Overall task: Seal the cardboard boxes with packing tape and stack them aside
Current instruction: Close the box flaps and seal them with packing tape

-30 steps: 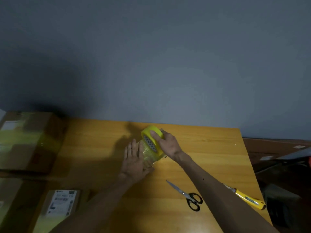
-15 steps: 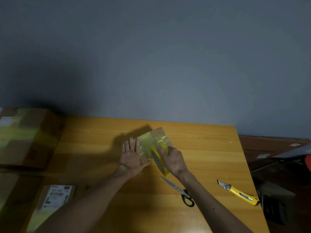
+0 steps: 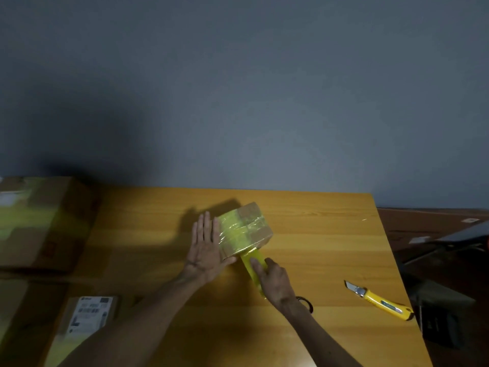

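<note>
A small cardboard box [image 3: 254,229] wrapped in yellowish clear tape sits mid-table. My left hand [image 3: 205,250] lies flat with straight fingers against the box's left side. My right hand [image 3: 275,282] grips the yellow tape roll [image 3: 252,266], which sits just in front of the box with a strip of tape running from it up onto the box's near face. The roll is mostly hidden under my fingers.
A yellow utility knife [image 3: 378,300] lies at the right of the wooden table [image 3: 317,234]. Scissors handles [image 3: 307,303] peek out behind my right wrist. A large taped box [image 3: 39,223] stands at the far left, and a labelled parcel [image 3: 88,315] lies front left.
My right hand has drawn the tape roll from the box's top down over its near side toward me, uncovering the box. My left hand stayed pressed against the box's left side.
</note>
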